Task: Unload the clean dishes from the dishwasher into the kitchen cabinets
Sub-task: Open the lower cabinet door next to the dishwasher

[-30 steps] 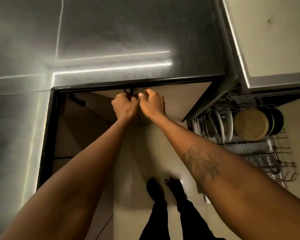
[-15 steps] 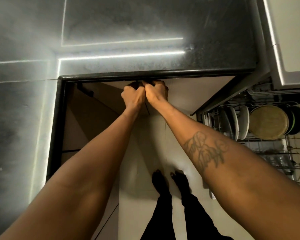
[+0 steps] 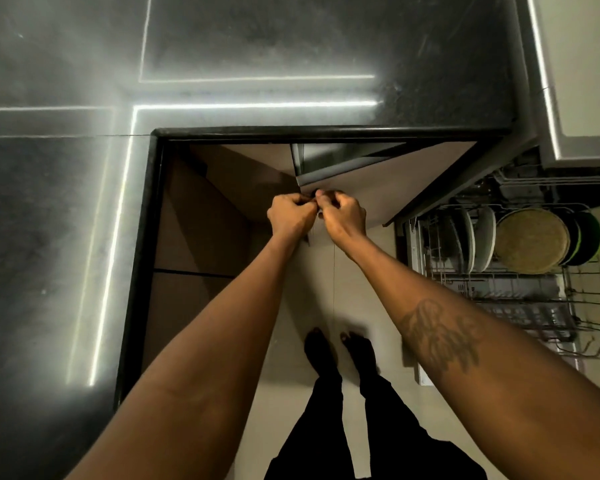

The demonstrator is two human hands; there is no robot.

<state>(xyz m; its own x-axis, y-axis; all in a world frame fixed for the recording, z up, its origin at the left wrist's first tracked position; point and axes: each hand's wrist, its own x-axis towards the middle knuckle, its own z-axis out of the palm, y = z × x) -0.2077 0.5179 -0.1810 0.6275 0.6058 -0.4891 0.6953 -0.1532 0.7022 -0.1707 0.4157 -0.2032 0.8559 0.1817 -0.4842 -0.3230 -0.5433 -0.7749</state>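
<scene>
Both my hands meet at the corner of the base cabinets under the dark countertop (image 3: 291, 46). My left hand (image 3: 291, 214) grips the dark handle of the left cabinet door (image 3: 253, 174). My right hand (image 3: 343, 211) grips the handle of the right cabinet door (image 3: 388, 192). The two doors stand pulled out from the corner, and a gap into the cabinet (image 3: 326, 157) shows behind them. At the right, the pulled-out dishwasher rack (image 3: 534, 299) holds white plates (image 3: 484, 237), a tan round plate (image 3: 530, 240) and dark plates (image 3: 584, 237), all on edge.
A light upper cabinet (image 3: 586, 64) hangs at the top right. My feet (image 3: 340, 348) stand on the pale tiled floor between the corner and the rack. Brown cabinet fronts (image 3: 194, 230) run along the left under the counter edge.
Both hands have drawn back toward me with the handles. The two corner doors have swung out and the cabinet interior now shows.
</scene>
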